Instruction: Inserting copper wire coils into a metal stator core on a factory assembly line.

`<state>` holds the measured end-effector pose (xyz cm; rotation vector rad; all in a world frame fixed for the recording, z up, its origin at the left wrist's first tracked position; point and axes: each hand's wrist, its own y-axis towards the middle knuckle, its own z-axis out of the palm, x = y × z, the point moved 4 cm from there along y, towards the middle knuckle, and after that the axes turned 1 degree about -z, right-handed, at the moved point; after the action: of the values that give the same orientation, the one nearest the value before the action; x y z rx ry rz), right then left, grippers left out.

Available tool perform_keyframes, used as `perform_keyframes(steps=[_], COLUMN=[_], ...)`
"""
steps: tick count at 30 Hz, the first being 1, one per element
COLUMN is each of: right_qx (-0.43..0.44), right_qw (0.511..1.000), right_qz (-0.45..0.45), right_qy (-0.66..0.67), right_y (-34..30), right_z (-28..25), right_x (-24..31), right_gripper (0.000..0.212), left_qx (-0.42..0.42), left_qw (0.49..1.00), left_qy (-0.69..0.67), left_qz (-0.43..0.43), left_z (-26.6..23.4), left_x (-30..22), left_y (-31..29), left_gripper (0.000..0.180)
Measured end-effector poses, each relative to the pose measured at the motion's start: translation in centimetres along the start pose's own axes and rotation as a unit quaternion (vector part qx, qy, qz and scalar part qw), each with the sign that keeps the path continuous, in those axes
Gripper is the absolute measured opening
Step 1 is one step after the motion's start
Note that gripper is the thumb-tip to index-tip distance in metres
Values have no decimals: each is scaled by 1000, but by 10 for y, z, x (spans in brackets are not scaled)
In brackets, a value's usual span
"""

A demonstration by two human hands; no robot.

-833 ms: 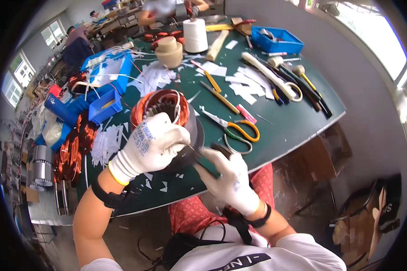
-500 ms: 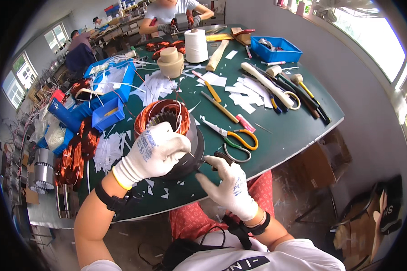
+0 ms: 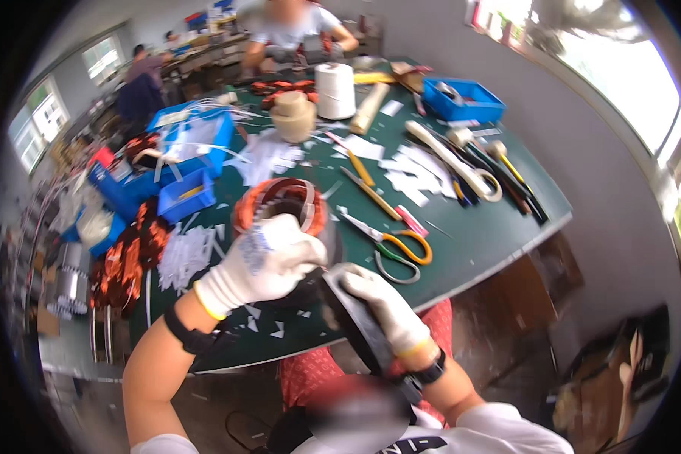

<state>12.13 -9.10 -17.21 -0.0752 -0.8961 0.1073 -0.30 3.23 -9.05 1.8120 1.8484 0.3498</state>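
Note:
A stator with orange copper windings (image 3: 242,213) stands on a dark round base at the near middle of the green table. Over its near side, my left hand (image 3: 268,257), in a white glove, is closed in a pinch on what looks like a thin wire end. Just to the right, my gloved right hand (image 3: 382,299) is closed along a long, dark, flat thing (image 3: 359,321), tilted down toward my lap. Motion blur hides its exact kind. Its upper end is close to my left fingertips.
Orange-and-green-handled scissors (image 3: 390,246) lie right of the stator, near a wooden-handled tool (image 3: 371,193). White paper slips (image 3: 416,170), a thread cone (image 3: 334,91), mallets and blue bins (image 3: 461,100) are farther back. Copper coils (image 3: 125,265) lie left. A person works across the table.
My right hand was open and partly spread; now it is closed on the long dark thing, raised beside my left hand. My left hand keeps its pinch. The view has shifted slightly and blurred.

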Motion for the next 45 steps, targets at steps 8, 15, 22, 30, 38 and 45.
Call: perform_keyframes(steps=[8, 15, 22, 30, 38, 45], right_qx=[-7, -47, -112, -205, -215, -227], right_qw=[999, 997, 974, 617, 592, 626], right_qz=[-33, -46, -109, -443, -398, -372], right_qy=[-2, -51, -165, -618, -667, -647], right_y=[0, 10, 3, 2, -6, 1], right_z=[0, 3, 9, 27, 33, 33], right_x=[-2, 3, 10, 23, 17, 21], right_gripper=[34, 39, 24, 38, 39, 43], left_qx=[0, -9, 2, -16, -19, -33], left_qw=[1000, 1000, 1000, 1000, 999, 999], left_qy=[-26, -10, -19, -1, -7, -2], left_qz=[4, 27, -14, 15, 29, 22], left_z=[2, 4, 8, 1, -1, 1], left_x=[6, 8, 4, 9, 11, 12], left_y=[2, 4, -1, 5, -6, -1], left_gripper=[7, 8, 7, 8, 15, 9])
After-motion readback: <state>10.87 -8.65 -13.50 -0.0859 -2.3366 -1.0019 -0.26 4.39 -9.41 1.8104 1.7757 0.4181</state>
